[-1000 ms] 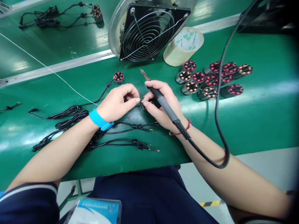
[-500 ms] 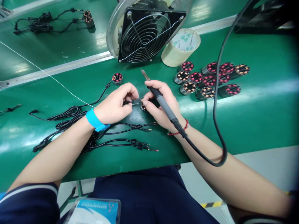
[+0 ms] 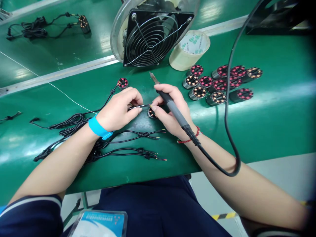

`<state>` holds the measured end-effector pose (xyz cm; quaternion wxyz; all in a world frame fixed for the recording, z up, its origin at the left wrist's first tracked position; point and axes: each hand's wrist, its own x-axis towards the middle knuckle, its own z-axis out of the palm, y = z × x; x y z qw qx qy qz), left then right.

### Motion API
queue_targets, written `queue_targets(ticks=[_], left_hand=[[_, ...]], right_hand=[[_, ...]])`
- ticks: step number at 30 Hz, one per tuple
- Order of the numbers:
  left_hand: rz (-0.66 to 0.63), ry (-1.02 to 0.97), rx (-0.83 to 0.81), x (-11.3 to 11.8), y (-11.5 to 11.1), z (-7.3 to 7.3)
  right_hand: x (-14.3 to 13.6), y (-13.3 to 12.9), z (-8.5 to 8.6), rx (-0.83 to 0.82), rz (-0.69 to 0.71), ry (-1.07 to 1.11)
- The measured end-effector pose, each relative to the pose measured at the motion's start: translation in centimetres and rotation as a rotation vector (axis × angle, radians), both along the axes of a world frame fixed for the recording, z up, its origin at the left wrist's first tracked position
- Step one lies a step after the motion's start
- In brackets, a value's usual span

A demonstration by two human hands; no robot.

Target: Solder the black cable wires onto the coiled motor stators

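My left hand [image 3: 118, 110] pinches a black cable [image 3: 135, 107] and a thin strand of solder wire [image 3: 71, 98] that trails off to the upper left. A soldering iron [image 3: 175, 112] rests in my right hand [image 3: 172, 115], its tip pointing up and away. The thumb and fingertips of that hand also touch the cable's coloured wire ends. Below the fingertips sits a small round motor stator [image 3: 152, 114], partly hidden by my right thumb. Another stator [image 3: 122, 83], with wires attached, stands beyond my left hand.
Black cables [image 3: 74, 121] lie coiled to the left and under my left forearm. A fan with a wire guard [image 3: 150, 42] stands at the back, beside a tape roll [image 3: 190, 49]. Several stators [image 3: 217, 85] cluster on the right, where the iron's cord [image 3: 228, 98] hangs in front.
My left hand has drawn slightly left, away from my right hand, with the cable and solder wire. More of the small stator shows between the hands. The view has shifted a little.
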<state>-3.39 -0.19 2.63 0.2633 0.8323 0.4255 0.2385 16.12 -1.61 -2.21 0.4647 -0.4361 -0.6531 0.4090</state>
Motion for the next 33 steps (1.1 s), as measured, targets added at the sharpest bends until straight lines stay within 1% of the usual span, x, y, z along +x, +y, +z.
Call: queue_targets(ticks=[4,7,9,12,15,17,19,21,26,33], left_hand=[[0.046,-0.084,-0.066,0.0,0.0,-0.2],[0.085,-0.126,-0.109,0.0,0.0,-0.1],[0.134,-0.133,-0.099,0.0,0.1,0.1],[0.247,-0.181,-0.066,0.1,0.3,0.2],[0.303,-0.284,-0.114,0.4,0.2,-0.1],[0.285,-0.342,-0.161,0.7,0.0,-0.3],[0.238,-0.349,-0.168,1.0,-0.2,-0.5],[0.180,-0.298,-0.130,1.1,-0.4,-0.4],[0.052,-0.122,0.030,1.1,-0.6,0.1],[0.031,-0.043,0.076,0.8,-0.4,0.1]], right_hand=[[0.0,-0.1,0.0,0.022,0.000,0.011],[0.0,-0.1,0.0,0.036,-0.004,0.010],[0.0,-0.1,0.1,0.034,-0.008,-0.006],[0.1,-0.2,0.2,0.020,-0.007,-0.042],[0.1,-0.3,0.4,0.017,0.003,-0.057],[0.1,-0.4,0.5,0.028,0.005,-0.052],[0.1,-0.4,0.5,0.046,0.010,-0.036],[0.1,-0.4,0.5,0.058,0.021,-0.022],[0.1,-0.4,0.4,0.050,0.021,-0.029],[0.0,-0.4,0.3,0.079,0.011,-0.026]])
